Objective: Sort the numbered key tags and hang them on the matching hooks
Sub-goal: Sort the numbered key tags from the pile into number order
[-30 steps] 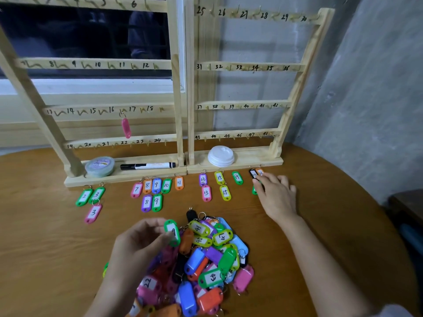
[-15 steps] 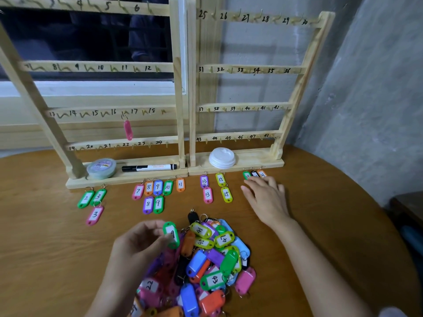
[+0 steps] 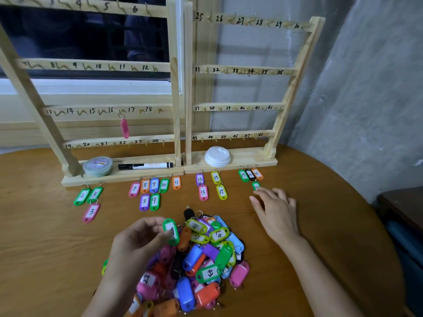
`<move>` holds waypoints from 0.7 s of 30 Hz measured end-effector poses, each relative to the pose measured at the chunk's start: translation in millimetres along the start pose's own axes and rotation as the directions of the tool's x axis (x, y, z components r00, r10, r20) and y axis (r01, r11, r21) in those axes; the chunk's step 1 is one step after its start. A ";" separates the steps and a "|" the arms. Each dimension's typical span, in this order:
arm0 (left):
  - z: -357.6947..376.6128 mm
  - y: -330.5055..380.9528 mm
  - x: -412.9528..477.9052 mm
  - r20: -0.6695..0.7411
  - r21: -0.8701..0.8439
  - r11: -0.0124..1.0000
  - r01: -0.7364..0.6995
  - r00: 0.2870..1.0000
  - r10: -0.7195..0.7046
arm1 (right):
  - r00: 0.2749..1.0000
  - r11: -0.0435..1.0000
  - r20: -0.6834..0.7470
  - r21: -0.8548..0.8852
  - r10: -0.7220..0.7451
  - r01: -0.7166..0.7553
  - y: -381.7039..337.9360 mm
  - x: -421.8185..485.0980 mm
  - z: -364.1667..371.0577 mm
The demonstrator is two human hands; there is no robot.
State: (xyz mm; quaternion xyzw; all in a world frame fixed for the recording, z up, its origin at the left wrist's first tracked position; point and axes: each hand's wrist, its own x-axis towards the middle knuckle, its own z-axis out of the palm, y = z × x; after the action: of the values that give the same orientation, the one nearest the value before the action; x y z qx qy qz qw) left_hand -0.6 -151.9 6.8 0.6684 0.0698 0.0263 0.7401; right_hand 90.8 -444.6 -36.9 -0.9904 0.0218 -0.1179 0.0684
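Now the left hand [image 3: 139, 243] holds a green tag [image 3: 171, 234] at the near-left edge of the pile [image 3: 206, 266]. Its grip is a pinch of thumb and fingertips on the tag's lower half. The number on the white label is partly covered and cannot be read for sure. The pile of coloured key tags lies on the wooden counter [image 3: 45, 248] in front of the person.

The right hand [image 3: 278, 211] rests palm down on the counter to the right of the pile, fingers straight and slightly spread, its grip holding nothing. Its fingertips lie just beside a small green tag [image 3: 256, 186], which sits below the trio [image 3: 250, 174] marked 19, 20 and 21.

More sorted tags lie in short rows along the foot of the left rack [image 3: 175, 88] and the right rack [image 3: 293, 83]: 2, 3 and 3 at the far left, 7 to 11 with an 8 and a 9 beneath, then pairs of 13 and 15. One pink tag [image 3: 124, 128] hangs from a hook between the 16 and the 17 on the left rack.

On the rack bases sit a round tin [image 3: 98, 166], a black marker [image 3: 145, 166] and a stack of white lids [image 3: 217, 156].
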 end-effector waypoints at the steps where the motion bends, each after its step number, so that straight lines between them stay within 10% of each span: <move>1: 0.0 0.2 -0.2 0.001 -0.006 1.000 0.000 1.000 0.000 | 1.000 1.000 0.012 0.004 -0.005 0.005 0.2 1.4 0.1; 10: -5.0 5.9 -2.9 -0.039 -0.020 1.000 0.010 0.999 -0.011 | 0.995 0.949 -0.067 0.299 -0.080 0.096 -42.4 -17.8 -27.9; 21: -19.1 18.2 -26.0 -0.060 -0.013 0.999 -0.039 0.997 0.038 | 0.968 0.548 -0.003 0.823 -0.252 0.145 -157.3 -95.5 -51.0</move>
State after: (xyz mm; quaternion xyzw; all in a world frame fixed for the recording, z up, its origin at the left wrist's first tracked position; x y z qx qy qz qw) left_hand -27.9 -134.6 24.8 0.6633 0.0787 0.0610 0.7417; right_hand -9.7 -289.9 12.4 -0.8473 -0.1514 -0.0639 0.5051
